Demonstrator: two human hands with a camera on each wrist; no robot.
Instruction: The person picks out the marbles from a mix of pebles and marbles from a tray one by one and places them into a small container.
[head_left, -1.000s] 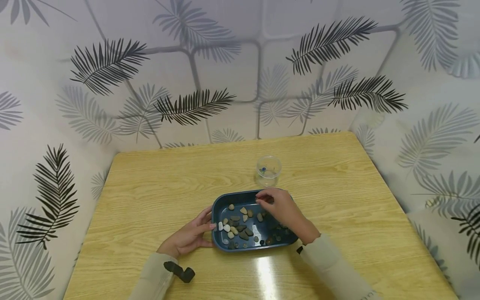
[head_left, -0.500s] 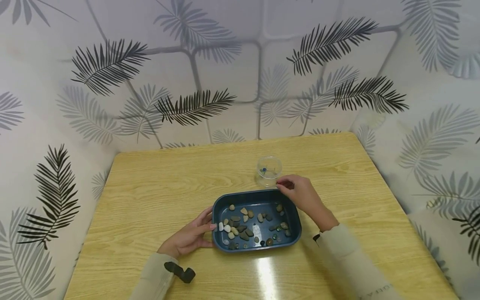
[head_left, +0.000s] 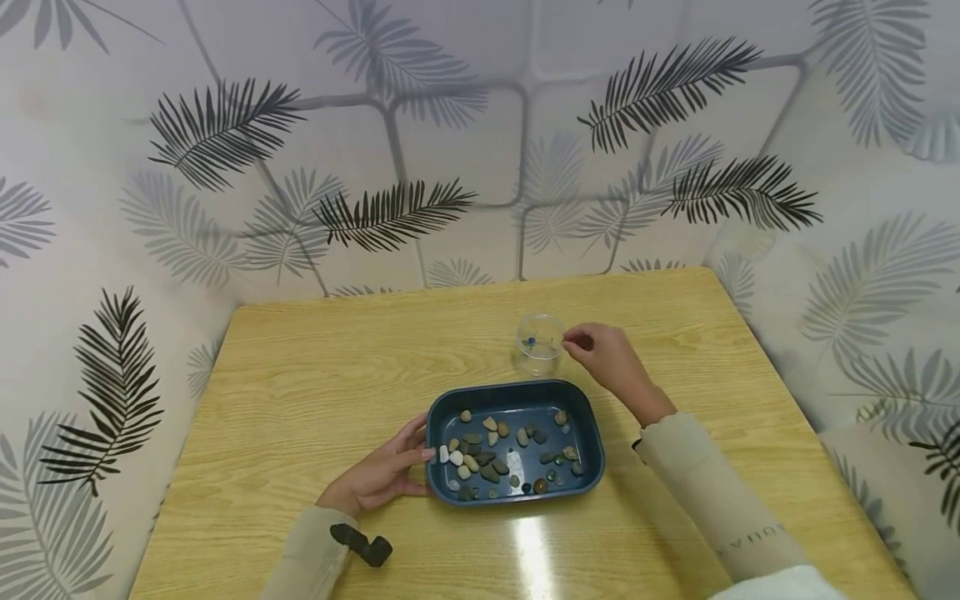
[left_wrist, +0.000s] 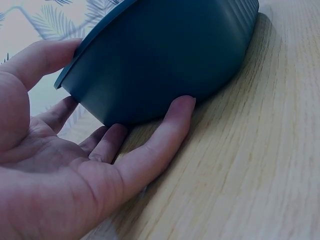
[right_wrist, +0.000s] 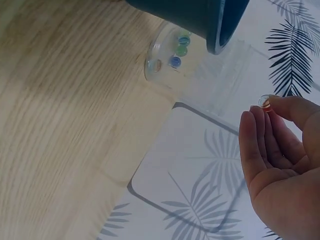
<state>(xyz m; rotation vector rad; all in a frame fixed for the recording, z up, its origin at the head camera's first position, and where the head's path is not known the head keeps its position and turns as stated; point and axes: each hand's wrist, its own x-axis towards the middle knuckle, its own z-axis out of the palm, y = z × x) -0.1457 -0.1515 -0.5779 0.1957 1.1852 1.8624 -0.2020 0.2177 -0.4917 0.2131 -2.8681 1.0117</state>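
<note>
My right hand [head_left: 609, 357] pinches a clear glass marble [right_wrist: 265, 103] with a red-orange swirl between thumb and fingertips. It is just right of the rim of a clear plastic cup [head_left: 539, 348], which holds several marbles [right_wrist: 181, 50]. My left hand [head_left: 382, 468] rests against the left end of a dark blue-green plastic basin [head_left: 514, 502]. One fingertip touches the rim, and in the left wrist view another digit lies against the foot of the outer wall [left_wrist: 165, 55]. Inside the basin lie several pebbles [head_left: 470, 462], white, tan and grey, and a few small shiny pieces at its near right.
Everything stands on a light wood-grain table [head_left: 322, 367]. The cup is close behind the basin's far edge. A wall [head_left: 465, 150] with a leaf pattern rises behind the table and along both sides.
My right hand has come up out of the basin, moving back and to the right, to the cup's right side with the marble. The left hand and basin stay in place.
</note>
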